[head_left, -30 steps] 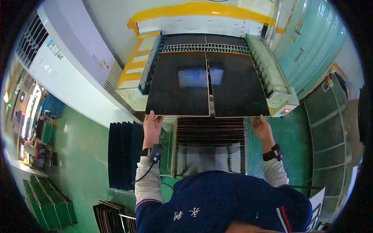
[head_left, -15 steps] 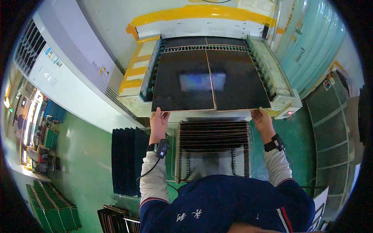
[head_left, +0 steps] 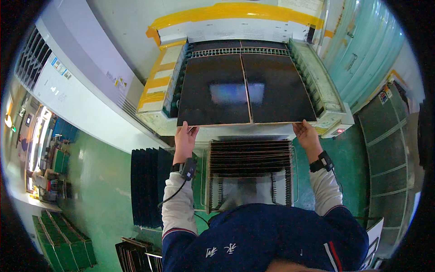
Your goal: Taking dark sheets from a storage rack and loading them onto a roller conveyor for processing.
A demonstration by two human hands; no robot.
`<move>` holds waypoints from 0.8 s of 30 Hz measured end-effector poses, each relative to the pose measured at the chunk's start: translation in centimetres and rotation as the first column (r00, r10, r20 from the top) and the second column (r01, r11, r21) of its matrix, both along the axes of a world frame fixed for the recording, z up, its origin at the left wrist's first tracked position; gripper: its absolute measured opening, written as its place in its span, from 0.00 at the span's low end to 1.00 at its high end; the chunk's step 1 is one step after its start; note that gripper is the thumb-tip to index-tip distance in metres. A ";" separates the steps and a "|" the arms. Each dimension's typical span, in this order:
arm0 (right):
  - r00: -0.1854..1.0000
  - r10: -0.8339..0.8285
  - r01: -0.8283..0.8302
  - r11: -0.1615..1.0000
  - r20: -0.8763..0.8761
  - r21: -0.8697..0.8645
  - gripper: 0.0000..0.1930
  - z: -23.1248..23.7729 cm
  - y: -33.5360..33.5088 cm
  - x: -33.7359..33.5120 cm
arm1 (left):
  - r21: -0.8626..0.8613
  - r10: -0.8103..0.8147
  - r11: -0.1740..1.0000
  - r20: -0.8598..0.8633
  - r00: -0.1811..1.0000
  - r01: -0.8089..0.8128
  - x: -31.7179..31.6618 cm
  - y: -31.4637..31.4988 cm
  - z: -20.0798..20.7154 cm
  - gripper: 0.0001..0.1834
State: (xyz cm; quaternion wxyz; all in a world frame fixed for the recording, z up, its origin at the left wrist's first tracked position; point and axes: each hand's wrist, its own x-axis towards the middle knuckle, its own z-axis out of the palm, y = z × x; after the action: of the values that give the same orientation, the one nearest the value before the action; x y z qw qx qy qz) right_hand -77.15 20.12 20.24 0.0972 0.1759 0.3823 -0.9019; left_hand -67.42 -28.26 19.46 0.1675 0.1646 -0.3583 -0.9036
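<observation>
The left hand [head_left: 185, 139] has one fingertip over the near corner of the left panel [head_left: 213, 93]; its other fingers lie below the edge, partly hidden. The right hand [head_left: 308, 136] meets the near outer corner of the right panel [head_left: 278, 88] the same way, a fingertip at the edge and the rest curled below. Whether either hand pinches its panel or only presses the edge, I cannot tell.

Both black panels lie side by side on the conveyor [head_left: 319, 84], a thin seam between them, covering most of its rollers [head_left: 240, 51]; a bright reflection blurs their surface. At the conveyor's far end, two more panels show only as narrow dark strips, their far ends out of sight at the white guard [head_left: 226, 31].

Each wrist wears a black band; a cable from the left one is lost behind the jacket [head_left: 267, 235]. Below the conveyor's near end stands a rack [head_left: 209, 186] of dark boards, too tightly packed to count, its near side hidden by the jacket.

Left of the rack, nearer than the conveyor, stand dark sheets [head_left: 147, 188], partly covered by the left forearm. Nearer still, a bundle [head_left: 133, 254] is cut off by the lower edge. Far left of the conveyor, a co-worker is too small and blurred to make out.
</observation>
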 end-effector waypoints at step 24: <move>0.756 0.646 -0.495 0.459 0.106 0.737 0.13 -7.6 -3.5 11.3 | 0.070 -0.162 0.987 0.366 0.916 0.147 20.2 4.8 -10.9 0.10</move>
State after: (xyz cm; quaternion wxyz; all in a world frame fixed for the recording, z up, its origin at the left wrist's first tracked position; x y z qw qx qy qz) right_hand -65.80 16.67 12.59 0.2796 -0.0259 0.7508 -0.5979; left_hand -47.19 -23.44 8.53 0.0216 0.3066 -0.3769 -0.8738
